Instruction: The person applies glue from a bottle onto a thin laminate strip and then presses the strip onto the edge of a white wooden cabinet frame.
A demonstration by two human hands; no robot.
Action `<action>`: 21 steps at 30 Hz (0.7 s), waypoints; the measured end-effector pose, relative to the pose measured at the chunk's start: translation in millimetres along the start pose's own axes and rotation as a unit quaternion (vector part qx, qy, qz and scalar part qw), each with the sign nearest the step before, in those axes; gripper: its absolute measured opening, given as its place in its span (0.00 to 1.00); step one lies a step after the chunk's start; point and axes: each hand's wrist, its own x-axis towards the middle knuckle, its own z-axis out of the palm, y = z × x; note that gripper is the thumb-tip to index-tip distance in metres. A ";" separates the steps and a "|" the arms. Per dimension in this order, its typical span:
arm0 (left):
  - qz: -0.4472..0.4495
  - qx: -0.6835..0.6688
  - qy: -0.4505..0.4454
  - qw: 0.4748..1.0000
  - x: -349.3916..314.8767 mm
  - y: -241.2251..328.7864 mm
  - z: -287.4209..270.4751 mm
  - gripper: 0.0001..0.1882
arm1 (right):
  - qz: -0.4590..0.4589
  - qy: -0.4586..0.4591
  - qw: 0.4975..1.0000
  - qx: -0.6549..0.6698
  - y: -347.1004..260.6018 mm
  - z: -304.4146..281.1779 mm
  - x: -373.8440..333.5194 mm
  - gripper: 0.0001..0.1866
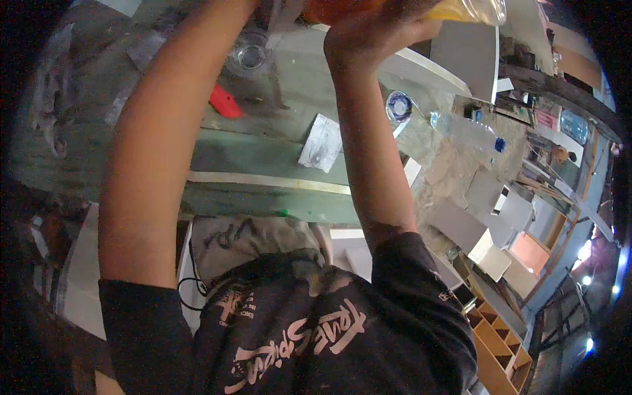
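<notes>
My right hand [372, 36] is at the top edge, its fingers wrapped round a clear container with yellow-orange colouring [471, 12]. The container's far end is cut off by the frame, and an orange-red part shows on the other side of the hand. My left forearm [158, 138] runs up and out of the top edge, so the left hand itself is out of sight. Between the arms, a red piece [225, 102] and a crumpled whitish sheet [321, 143] lie on the greenish work surface [263, 148]. Close to the left forearm is a round clear vessel [250, 56].
Right of my right forearm are a blue-and-white roll [398, 106] and a clear plastic bottle with a blue cap [467, 131]. A grey panel [464, 56] stands beyond. White box-like pieces [490, 250] and a wooden compartment shelf [497, 342] fill the right side.
</notes>
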 end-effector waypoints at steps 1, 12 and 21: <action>-0.068 -0.114 -0.011 0.991 1.2 1.6 1.9 0.20 | 0.011 -0.044 0.997 -0.055 0.3 -8.7 2.9 0.42; -0.046 -0.025 -0.050 0.997 -5.7 -2.0 5.9 0.21 | 0.139 -0.234 0.959 -0.074 -1.5 -56.3 26.9 0.46; 0.014 -0.064 -0.034 0.997 0.9 -22.4 14.4 0.19 | 0.011 0.009 0.995 -0.100 7.3 -31.3 -0.3 0.32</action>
